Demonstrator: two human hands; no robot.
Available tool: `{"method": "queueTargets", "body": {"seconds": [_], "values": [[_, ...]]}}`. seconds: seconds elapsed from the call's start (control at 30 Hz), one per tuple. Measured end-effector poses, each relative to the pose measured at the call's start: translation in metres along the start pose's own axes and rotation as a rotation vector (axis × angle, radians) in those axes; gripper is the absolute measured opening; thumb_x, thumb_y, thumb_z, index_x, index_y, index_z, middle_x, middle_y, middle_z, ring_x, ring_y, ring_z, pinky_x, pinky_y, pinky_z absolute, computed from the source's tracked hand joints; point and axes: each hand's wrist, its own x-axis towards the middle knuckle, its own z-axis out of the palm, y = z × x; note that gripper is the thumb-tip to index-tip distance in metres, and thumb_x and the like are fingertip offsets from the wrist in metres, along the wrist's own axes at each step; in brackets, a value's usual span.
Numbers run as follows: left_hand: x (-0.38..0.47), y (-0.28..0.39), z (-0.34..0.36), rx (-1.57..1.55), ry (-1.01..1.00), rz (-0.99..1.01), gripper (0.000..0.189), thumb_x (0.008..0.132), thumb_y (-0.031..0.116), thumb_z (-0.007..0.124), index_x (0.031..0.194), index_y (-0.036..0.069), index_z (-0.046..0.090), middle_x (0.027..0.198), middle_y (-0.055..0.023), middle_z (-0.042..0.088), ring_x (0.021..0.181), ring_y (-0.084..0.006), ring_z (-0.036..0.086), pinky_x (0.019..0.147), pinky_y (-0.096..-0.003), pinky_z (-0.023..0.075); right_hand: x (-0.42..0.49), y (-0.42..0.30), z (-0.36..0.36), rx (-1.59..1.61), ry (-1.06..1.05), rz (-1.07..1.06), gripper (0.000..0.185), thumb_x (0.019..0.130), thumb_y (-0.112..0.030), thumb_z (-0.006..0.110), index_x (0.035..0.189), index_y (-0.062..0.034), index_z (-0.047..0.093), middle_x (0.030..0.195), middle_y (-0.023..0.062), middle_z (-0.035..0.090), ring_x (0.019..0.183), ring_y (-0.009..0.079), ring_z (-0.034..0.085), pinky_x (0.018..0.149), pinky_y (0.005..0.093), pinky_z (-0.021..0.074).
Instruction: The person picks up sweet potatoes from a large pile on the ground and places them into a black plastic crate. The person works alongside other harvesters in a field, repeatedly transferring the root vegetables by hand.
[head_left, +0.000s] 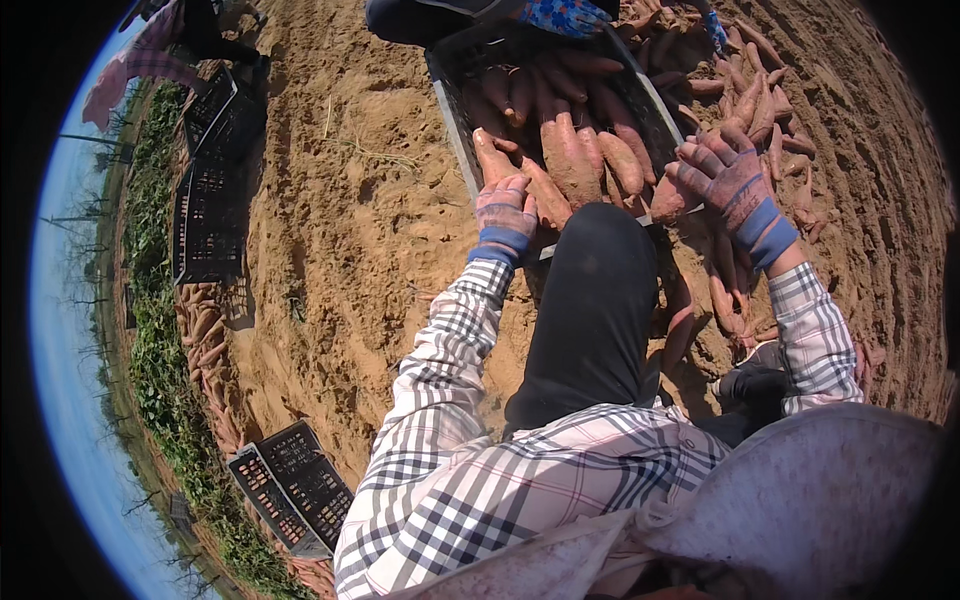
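A black plastic crate (459, 150) holding many sweet potatoes (574, 154) lies before me, against my bent knee. My left hand (507, 210), in a dirty glove with a blue cuff, rests at the crate's near left corner, over a sweet potato (491, 159); whether it grips it cannot be told. My right hand (718, 176), gloved alike, is at the near right corner with its fingers over a reddish sweet potato (673, 199), which it appears to hold at the rim. More sweet potatoes (757, 105) lie heaped on the soil to the right.
Across the crate another person's blue patterned sleeve or glove (566, 16) shows, and a second blue piece (715, 31) is by the heap. Black crates (210, 221) (292, 487) stand at left beside a row of sweet potatoes (202, 330) and green vines (161, 375). Another person (154, 64) bends there.
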Motion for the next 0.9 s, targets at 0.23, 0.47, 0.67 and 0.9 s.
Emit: {"method": "queueTargets", "body": {"seconds": [0.23, 0.47, 0.67, 0.9], "values": [[-0.003, 0.004, -0.008, -0.026, -0.032, -0.066, 0.044, 0.075, 0.019, 0.063, 0.118, 0.012, 0.056, 0.111, -0.0094, 0.060, 0.105, -0.0314, 0.053, 0.094, -0.0398, 0.0395, 0.134, -0.064, 0.055, 0.154, -0.125, -0.158, 0.033, 0.083, -0.017, 0.052, 0.115, -0.0231, 0.058, 0.125, -0.0002, 0.055, 0.118, 0.0198, 0.049, 0.097, 0.0357, 0.0364], [-0.005, -0.003, -0.011, 0.146, -0.164, -0.044, 0.039, 0.074, 0.025, 0.064, 0.110, 0.015, 0.060, 0.117, -0.0048, 0.058, 0.112, -0.0269, 0.050, 0.098, -0.0386, 0.0339, 0.028, -0.032, 0.078, 0.730, -0.285, 0.152, 0.042, 0.062, 0.003, 0.065, 0.101, -0.0084, 0.060, 0.097, 0.0112, 0.061, 0.096, 0.0327, 0.057, 0.081, 0.0386, 0.0470], [0.010, 0.020, 0.002, 0.198, -0.254, 0.015, 0.043, 0.073, 0.033, 0.063, 0.111, 0.014, 0.060, 0.121, -0.0038, 0.057, 0.116, -0.0271, 0.048, 0.100, -0.0398, 0.0324, -0.230, 0.054, 0.002, 0.685, -0.247, 0.925, 0.040, 0.076, 0.000, 0.065, 0.114, -0.0093, 0.059, 0.113, 0.0126, 0.060, 0.107, 0.0260, 0.057, 0.093, 0.0348, 0.0456], [0.047, -0.015, 0.013, 0.223, -0.307, 0.108, 0.046, 0.074, 0.032, 0.062, 0.115, 0.012, 0.055, 0.122, -0.0060, 0.056, 0.115, -0.0276, 0.049, 0.099, -0.0393, 0.0345, -0.418, 0.044, -0.136, 0.465, 0.380, 1.796, 0.039, 0.084, -0.015, 0.062, 0.122, -0.0067, 0.055, 0.113, 0.0087, 0.062, 0.102, 0.0184, 0.059, 0.086, 0.0316, 0.0473]]}}
